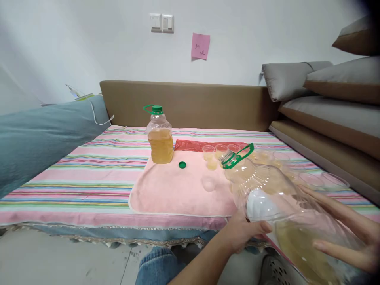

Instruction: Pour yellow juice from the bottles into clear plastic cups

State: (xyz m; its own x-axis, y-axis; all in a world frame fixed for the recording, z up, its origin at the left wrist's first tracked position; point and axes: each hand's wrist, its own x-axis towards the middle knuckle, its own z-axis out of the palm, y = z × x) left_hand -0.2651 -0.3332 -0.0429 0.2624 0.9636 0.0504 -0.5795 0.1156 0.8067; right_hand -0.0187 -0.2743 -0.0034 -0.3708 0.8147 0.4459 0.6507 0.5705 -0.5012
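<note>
A large clear plastic bottle lies tilted in the air at the right, its uncapped mouth pointing left. Yellowish liquid has gathered toward its base, and a green handle ring circles its neck. My left hand grips its near side, thumb along the wall. Farther back, my right hand holds the body near the base with fingers spread along it. Behind the bottle stand several clear plastic cups, some with pale yellow liquid. A loose green cap rests on the pink mat.
Upright at the mat's back left stands another bottle, capped and partly full of amber liquid. A red plastic bag lies behind the mat. Striped cloth covers the bed. Stacked cushions border the right, a blue bolster the left.
</note>
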